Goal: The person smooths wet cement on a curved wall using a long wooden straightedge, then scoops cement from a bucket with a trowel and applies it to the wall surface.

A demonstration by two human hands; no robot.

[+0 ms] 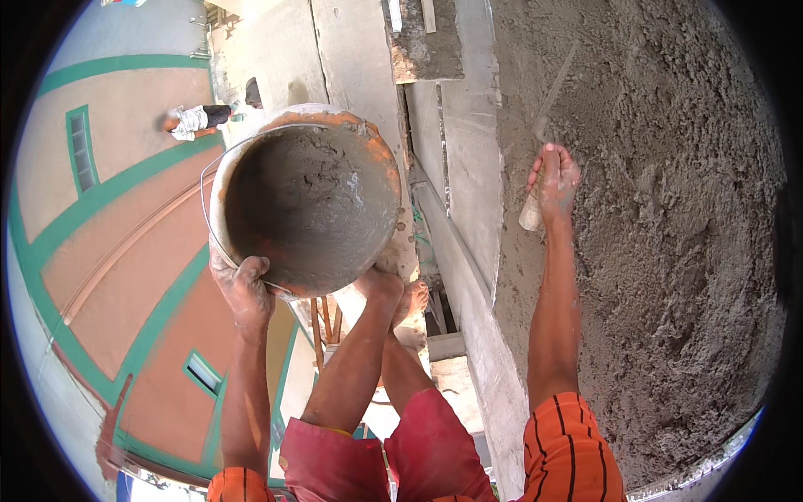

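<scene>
My left hand (244,289) is closed on the near rim of a round bucket (219,197), thumb over the edge. Grey wet mortar coats the inside of the bucket, with lumps at its far side; its wire handle hangs to the left. In my right hand (555,180) is the pale handle of a trowel (532,212), fingers wrapped round it. The trowel's thin blade appears edge-on and mortar-smeared beyond the hand, close to a wall covered in rough grey mortar (661,226). How much of the blade touches the wall I cannot tell.
My bare legs and a bare foot (411,299) are below the bucket, by a narrow concrete ledge (456,243) with a gap beside it. A mortar-stained board (425,42) lies ahead. At left, a person (196,121) is near a building with green bands (125,234).
</scene>
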